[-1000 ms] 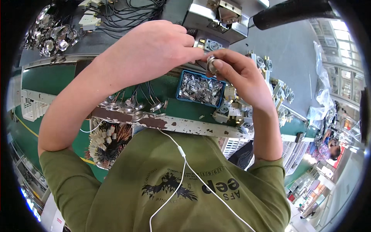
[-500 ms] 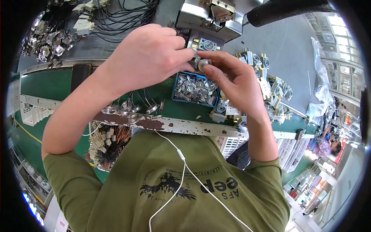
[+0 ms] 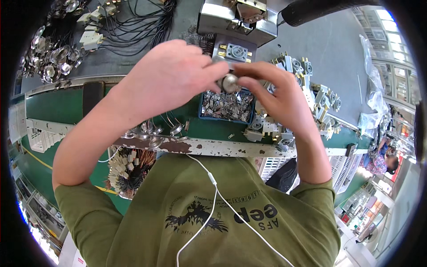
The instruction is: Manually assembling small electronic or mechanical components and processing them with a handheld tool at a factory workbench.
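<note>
Over a blue tray of small metal terminals, a round silver metal cap sits between my two hands. My left hand is closed, its fingertips at the cap's left side; the fingers partly hide what they pinch. From the other side, my right hand has its thumb and forefinger at the cap, slightly blurred. Just beyond the fingers, a white switch-like unit with a round centre and brass tabs lies on the metal plate of a bench fixture.
Several similar white units are heaped to the right. Round metal caps with wires and white connectors on black cables lie at the far left. More capped leads rest along the near edge. A black tube reaches in at upper right.
Both hands and the metal cap have come slightly nearer to me, and the white unit on the plate shows more fully. The whole view has shifted a little.
</note>
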The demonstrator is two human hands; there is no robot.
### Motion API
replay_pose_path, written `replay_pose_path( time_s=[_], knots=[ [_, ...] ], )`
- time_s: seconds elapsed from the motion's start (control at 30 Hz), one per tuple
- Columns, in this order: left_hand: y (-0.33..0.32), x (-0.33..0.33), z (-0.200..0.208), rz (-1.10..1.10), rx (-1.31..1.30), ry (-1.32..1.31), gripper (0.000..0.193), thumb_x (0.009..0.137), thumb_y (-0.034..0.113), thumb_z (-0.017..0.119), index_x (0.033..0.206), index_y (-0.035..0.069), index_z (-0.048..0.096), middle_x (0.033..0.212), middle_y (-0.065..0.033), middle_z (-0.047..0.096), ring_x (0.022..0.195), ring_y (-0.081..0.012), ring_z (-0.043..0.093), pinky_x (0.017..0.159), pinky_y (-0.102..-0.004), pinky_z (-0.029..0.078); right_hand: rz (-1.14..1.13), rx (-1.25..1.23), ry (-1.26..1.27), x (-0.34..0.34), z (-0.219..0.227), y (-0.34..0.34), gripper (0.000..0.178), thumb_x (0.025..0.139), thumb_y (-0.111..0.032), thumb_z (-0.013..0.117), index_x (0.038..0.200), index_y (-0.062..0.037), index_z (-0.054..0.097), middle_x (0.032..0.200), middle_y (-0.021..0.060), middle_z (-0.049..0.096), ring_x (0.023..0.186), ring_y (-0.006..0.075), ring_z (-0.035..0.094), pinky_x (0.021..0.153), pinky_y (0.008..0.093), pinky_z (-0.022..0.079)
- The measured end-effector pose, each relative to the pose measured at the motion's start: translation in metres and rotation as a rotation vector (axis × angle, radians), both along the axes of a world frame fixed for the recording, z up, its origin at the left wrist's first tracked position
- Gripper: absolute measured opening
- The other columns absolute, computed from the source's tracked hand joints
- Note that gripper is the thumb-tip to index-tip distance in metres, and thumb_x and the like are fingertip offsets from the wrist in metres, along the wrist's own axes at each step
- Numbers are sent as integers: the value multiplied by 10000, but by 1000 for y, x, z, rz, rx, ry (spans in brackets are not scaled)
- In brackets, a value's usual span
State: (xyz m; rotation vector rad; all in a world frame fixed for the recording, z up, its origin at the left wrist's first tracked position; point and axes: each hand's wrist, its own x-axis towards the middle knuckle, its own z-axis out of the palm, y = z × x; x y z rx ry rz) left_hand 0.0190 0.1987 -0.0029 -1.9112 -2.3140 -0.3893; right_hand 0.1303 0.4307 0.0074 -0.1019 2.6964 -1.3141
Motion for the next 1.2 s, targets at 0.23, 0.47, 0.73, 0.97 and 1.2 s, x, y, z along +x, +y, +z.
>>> replay_pose_path(
  time_s=[0.23,0.47,0.73,0.97,1.2],
  knots=[
    [1,-1,7,-96,-49,-219,302,903,229,709,1196,154,692,843,-31,647,832,-231,682,734,-376,535,-102,466,346,0,-25,10,570,852,-164,800,1374,-97,583,1242,159,663,1138,374,630,968,436,518],
    [37,-31,14,107,69,-489,340,919,285,711,1224,138,674,880,-121,720,834,-326,701,740,-443,549,-256,200,425,5,3,14,361,904,0,743,1257,-34,677,1136,107,743,1003,186,712,910,323,552],
    [45,-40,-12,177,-124,-504,333,940,275,671,1264,203,695,918,-123,731,907,-342,697,784,-459,550,-382,6,1446,-67,60,70,648,930,-207,790,1438,34,467,1195,215,665,971,247,719,799,284,614],
    [44,-32,-13,162,-125,-359,350,968,290,652,1307,204,653,964,-102,732,912,-323,707,771,-448,563,-328,-128,957,-96,77,31,402,926,-293,800,1137,2,625,860,60,707,764,140,696,687,265,573],
    [43,-31,-14,163,-107,-297,342,973,317,649,1293,195,659,970,-104,732,925,-319,710,770,-445,570,-338,-178,1020,-92,77,17,364,927,-286,800,1087,-10,625,848,59,700,713,136,683,641,264,557]
  ],
)
